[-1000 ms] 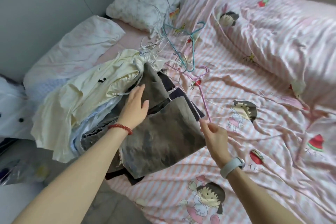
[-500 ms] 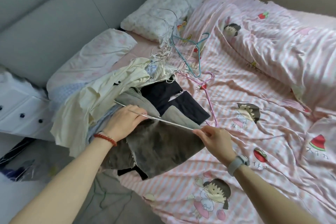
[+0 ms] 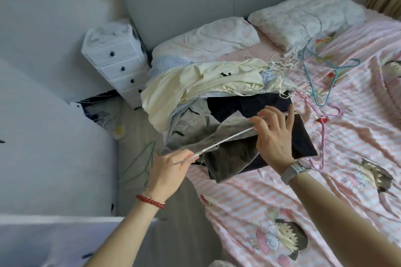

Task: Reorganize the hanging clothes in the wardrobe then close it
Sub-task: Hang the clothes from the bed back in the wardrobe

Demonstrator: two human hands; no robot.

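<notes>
A pile of clothes lies on the left edge of the bed: a cream garment (image 3: 195,84) on top, a dark navy one (image 3: 256,104) beneath, and a grey-olive garment (image 3: 230,156) in front. A thin white wire hanger (image 3: 230,141) crosses the grey-olive garment. My left hand (image 3: 169,171) pinches its lower left end. My right hand (image 3: 273,134) pinches its upper right end together with the garment's edge, its other fingers spread over the navy cloth.
Loose hangers lie on the pink striped bedding (image 3: 325,191): a blue one (image 3: 321,84) and a pink one (image 3: 323,128). A green hanger (image 3: 141,162) lies on the floor. A white drawer unit (image 3: 117,60) stands by the bed. Pillows (image 3: 303,17) sit at the headboard.
The view swung left and down toward the floor. Both hands carried the white hanger leftward along the grey-olive garment, and my left hand now holds its end past the bed's edge.
</notes>
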